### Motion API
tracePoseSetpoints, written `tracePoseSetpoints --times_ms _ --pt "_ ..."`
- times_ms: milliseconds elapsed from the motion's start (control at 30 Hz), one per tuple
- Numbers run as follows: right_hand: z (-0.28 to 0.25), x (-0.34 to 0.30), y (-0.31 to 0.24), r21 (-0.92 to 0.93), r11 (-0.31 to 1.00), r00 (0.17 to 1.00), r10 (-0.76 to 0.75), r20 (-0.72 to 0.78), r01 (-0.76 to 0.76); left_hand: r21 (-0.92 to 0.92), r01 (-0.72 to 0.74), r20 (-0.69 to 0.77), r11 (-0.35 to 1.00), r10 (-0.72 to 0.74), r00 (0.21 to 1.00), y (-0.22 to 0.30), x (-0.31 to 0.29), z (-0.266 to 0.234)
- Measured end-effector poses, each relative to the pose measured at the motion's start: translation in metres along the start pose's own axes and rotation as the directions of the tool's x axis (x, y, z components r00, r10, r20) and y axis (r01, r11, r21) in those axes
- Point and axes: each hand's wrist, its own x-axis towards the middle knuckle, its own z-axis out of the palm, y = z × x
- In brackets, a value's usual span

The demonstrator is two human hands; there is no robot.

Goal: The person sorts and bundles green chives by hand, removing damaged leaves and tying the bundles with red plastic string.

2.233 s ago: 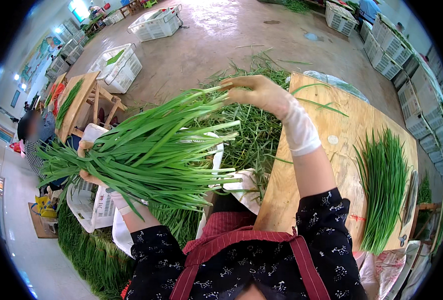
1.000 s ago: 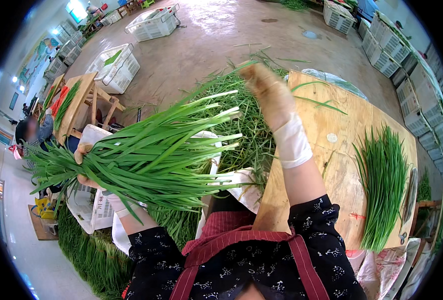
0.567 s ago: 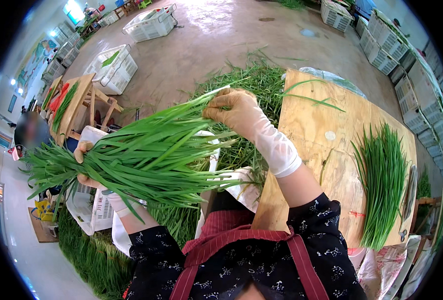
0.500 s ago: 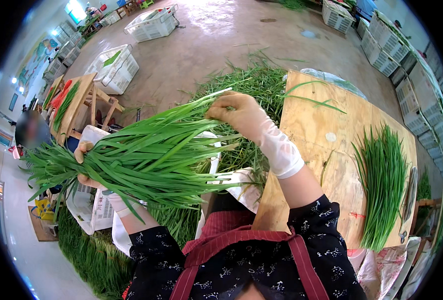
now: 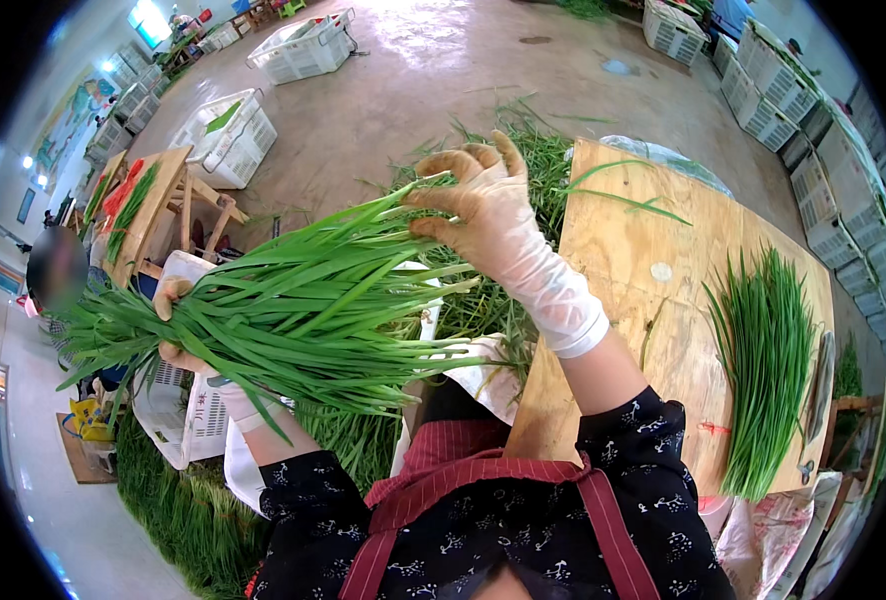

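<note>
My gloved left hand [image 5: 175,318] is closed around a thick bunch of garlic chives [image 5: 303,310], gripping it toward the leafy end at the left. The pale stem ends fan out to the right. Close beside the upper stem ends is my right hand [image 5: 478,205], in a stained pale glove, with its fingers spread. Its thumb and a bent finger lie right by the stems; whether they touch one is hard to make out. A second bunch of chives [image 5: 763,375] rests on the wooden board [image 5: 613,330] to my right.
Loose green trimmings [image 5: 533,190] are heaped beyond my hands. A white crate [image 5: 203,425] stands under the held bunch, with more chives [image 5: 173,500] piled at lower left. Another person [image 5: 58,265] is at far left, near a wooden bench [image 5: 163,205]. Stacked crates [image 5: 773,90] line the right wall.
My right hand has opened out from a pinch at the stem tips, its fingers now spread and raised. The left hand keeps its grip; the bunch has shifted slightly.
</note>
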Motion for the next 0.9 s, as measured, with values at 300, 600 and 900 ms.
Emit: tracePoseSetpoints --times_ms 300,600,900 --pt "-0.018 -0.014 0.066 -0.439 0.776 0.891 0.416 -0.183 -0.453 -0.106 -0.066 -0.186 0.992 0.045 0.982 0.011 -0.005 0.001" --pt "-0.006 -0.014 0.001 0.353 0.917 0.974 0.125 0.188 -0.186 -0.139 -0.042 -0.201 0.989 0.013 0.980 -0.001 -0.004 0.007" --pt "0.001 -0.025 0.024 0.861 0.196 0.710 0.663 0.236 -0.469 -0.199 -0.005 -0.075 0.980 -0.010 0.997 -0.007 0.003 0.011"
